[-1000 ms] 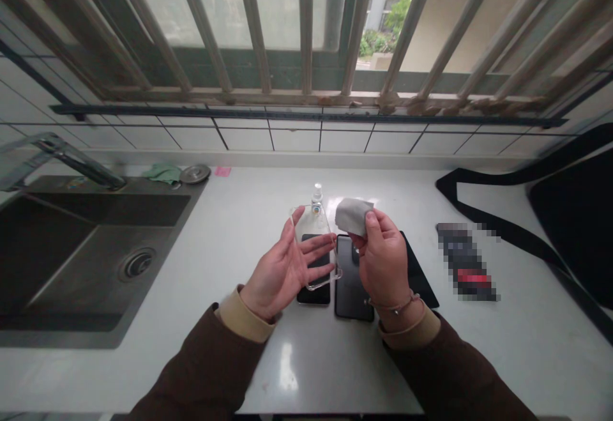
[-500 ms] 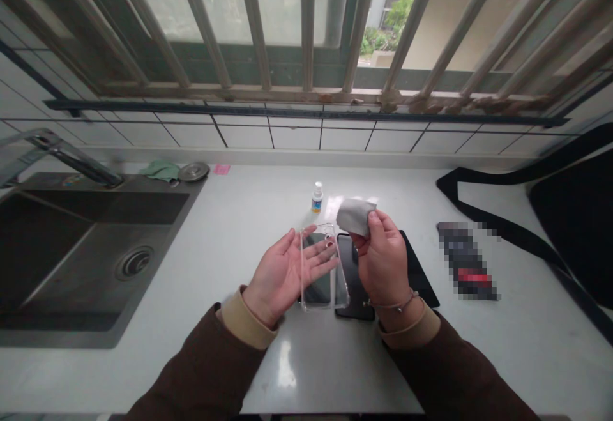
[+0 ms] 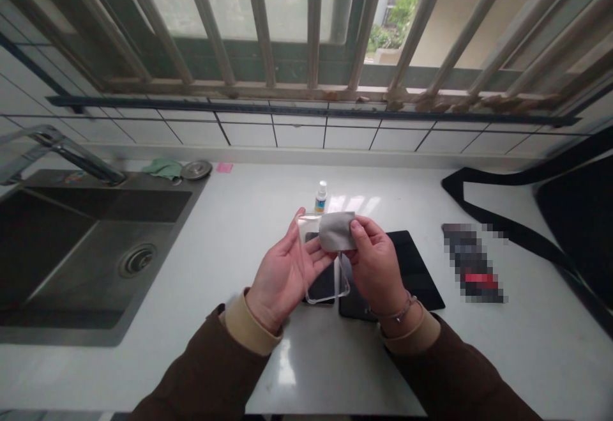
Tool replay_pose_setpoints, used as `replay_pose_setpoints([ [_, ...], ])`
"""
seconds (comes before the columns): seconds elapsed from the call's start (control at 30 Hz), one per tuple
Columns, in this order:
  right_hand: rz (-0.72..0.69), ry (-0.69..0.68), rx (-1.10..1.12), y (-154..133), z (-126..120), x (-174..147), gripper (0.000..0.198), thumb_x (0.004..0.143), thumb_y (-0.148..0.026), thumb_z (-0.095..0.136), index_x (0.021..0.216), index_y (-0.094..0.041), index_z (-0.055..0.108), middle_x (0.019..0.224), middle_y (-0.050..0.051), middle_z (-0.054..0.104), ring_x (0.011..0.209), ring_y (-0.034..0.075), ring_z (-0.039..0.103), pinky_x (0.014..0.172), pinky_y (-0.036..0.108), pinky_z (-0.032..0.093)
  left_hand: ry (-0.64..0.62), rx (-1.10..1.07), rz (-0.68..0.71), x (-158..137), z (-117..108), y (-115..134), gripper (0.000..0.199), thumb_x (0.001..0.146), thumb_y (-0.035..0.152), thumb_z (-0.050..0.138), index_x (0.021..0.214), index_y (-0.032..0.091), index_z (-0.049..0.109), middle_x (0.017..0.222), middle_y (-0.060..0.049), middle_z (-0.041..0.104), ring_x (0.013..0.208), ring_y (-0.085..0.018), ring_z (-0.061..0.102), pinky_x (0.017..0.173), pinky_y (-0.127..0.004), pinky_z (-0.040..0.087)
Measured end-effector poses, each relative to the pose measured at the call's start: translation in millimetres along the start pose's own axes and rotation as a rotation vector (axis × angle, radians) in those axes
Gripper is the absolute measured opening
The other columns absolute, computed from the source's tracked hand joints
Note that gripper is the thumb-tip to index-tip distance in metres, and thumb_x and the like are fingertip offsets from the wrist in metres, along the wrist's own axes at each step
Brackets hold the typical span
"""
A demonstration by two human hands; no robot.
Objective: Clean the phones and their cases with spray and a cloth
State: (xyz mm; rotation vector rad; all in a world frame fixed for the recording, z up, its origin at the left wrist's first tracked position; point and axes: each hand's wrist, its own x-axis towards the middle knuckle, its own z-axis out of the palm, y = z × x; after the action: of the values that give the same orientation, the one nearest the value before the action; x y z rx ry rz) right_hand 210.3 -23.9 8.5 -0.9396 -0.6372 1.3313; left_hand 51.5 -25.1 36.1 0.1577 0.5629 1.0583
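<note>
My left hand [image 3: 283, 273], palm up, holds a clear phone case [image 3: 327, 298] raised over the counter. Its fingers lie behind the case and the thumb is along the left edge. Between the thumb and fingers of my right hand [image 3: 379, 261] is a folded grey cloth [image 3: 337, 232], which covers the upper right part of the case. Whether the cloth presses on it, I cannot tell. Below the case a dark phone [image 3: 325, 280] lies on the counter, and another dark phone [image 3: 353, 306] is partly hidden by my right hand. A black tablet [image 3: 424, 274] lies to the right.
A small white bottle [image 3: 320, 197] stands behind my hands. On the left is a sink [image 3: 165, 261] with a faucet [image 3: 81, 159], a green cloth [image 3: 165, 168] and a metal strainer [image 3: 196, 169]. A blurred dark item [image 3: 472, 264] and a black bag with a strap [image 3: 584, 216] lie right.
My right hand has brought the grey cloth left and slightly down onto or over the case. The case has tilted a little in my left hand. The view has shifted slightly.
</note>
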Motion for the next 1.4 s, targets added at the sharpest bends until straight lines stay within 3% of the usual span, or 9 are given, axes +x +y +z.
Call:
replay_pose_setpoints([
  [0.17,0.023,0.043,-0.014,-7,-6,10,0.029,0.089,-0.047,0.088,0.102,-0.023,0.079,0.098,0.004,0.082,0.086,0.020,0.076,0.076,0.032,0.064,-0.033,0.069,-0.081,-2,-4,-2,0.058,0.115,0.050,0.046,0.170,0.042,0.030,0.137,-0.016,0.071,0.115,-0.029,0.078,0.108,-0.055,0.059],
  [0.3,-0.228,0.204,-0.139,-18,-13,14,0.026,0.092,-0.046,0.085,0.108,-0.025,0.082,0.107,0.005,0.083,0.100,0.023,0.076,0.095,0.042,0.064,0.000,0.107,-0.069,-2,-9,-6,0.058,0.112,0.051,0.054,0.167,0.037,0.038,0.128,-0.017,0.072,0.117,-0.031,0.077,0.107,-0.056,0.059],
  [0.4,-0.426,0.033,-0.479,-20,-14,7,0.016,0.098,-0.035,0.081,0.112,-0.031,0.087,0.122,0.006,0.081,0.119,0.026,0.073,0.114,0.048,0.057,-0.026,0.130,-0.050,-3,-12,-13,0.053,0.111,0.048,0.061,0.159,0.031,0.050,0.128,-0.017,0.072,0.119,-0.030,0.075,0.106,-0.051,0.060],
  [0.53,-0.552,-0.273,-0.780,-11,-10,-2,0.023,0.101,-0.022,0.075,0.116,-0.034,0.088,0.117,0.006,0.083,0.107,0.025,0.079,0.101,0.045,0.065,-0.067,0.146,0.002,-3,-15,-25,0.036,0.106,0.043,0.072,0.136,0.024,0.067,0.130,-0.013,0.073,0.115,-0.026,0.074,0.106,-0.046,0.060],
  [0.67,-0.714,-0.305,-0.892,-3,-11,-3,0.028,0.103,-0.015,0.071,0.124,-0.027,0.084,0.121,0.008,0.084,0.111,0.023,0.081,0.101,0.043,0.068,-0.088,0.170,0.034,-3,-15,-30,0.039,0.101,0.046,0.079,0.132,0.023,0.070,0.135,-0.013,0.073,0.120,-0.028,0.072,0.106,-0.047,0.059],
  [0.87,-0.839,-0.329,-0.918,-6,-9,-7,0.026,0.106,-0.013,0.067,0.124,-0.025,0.081,0.125,0.008,0.084,0.117,0.023,0.081,0.105,0.045,0.069,-0.110,0.182,0.025,-2,-17,-32,0.041,0.101,0.049,0.077,0.133,0.024,0.073,0.139,-0.014,0.073,0.126,-0.032,0.071,0.106,-0.048,0.059],
  [1.0,-0.879,-0.366,-0.936,-5,-7,-8,0.026,0.107,-0.013,0.064,0.123,-0.025,0.079,0.125,0.008,0.084,0.120,0.025,0.080,0.106,0.049,0.068,-0.096,0.160,0.036,-1,-19,-34,0.045,0.100,0.051,0.078,0.133,0.021,0.075,0.139,-0.015,0.074,0.128,-0.031,0.070,0.110,-0.045,0.056],
  [1.2,-0.828,-0.456,-0.890,-1,-6,-9,0.021,0.107,-0.012,0.062,0.120,-0.022,0.076,0.135,0.013,0.081,0.132,0.024,0.076,0.112,0.044,0.065,-0.081,0.116,0.101,2,-18,-32,0.046,0.098,0.050,0.081,0.129,0.016,0.076,0.139,-0.015,0.074,0.131,-0.028,0.070,0.115,-0.039,0.055],
  [1.4,-0.778,-0.604,-0.881,0,-7,-11,0.019,0.108,-0.013,0.060,0.120,-0.024,0.072,0.132,0.010,0.082,0.125,0.022,0.079,0.109,0.040,0.065,0.118,0.033,0.172,4,-12,-25,0.049,0.105,0.046,0.072,0.145,0.021,0.062,0.120,-0.015,0.079,0.107,-0.024,0.080,0.106,-0.040,0.062],
])
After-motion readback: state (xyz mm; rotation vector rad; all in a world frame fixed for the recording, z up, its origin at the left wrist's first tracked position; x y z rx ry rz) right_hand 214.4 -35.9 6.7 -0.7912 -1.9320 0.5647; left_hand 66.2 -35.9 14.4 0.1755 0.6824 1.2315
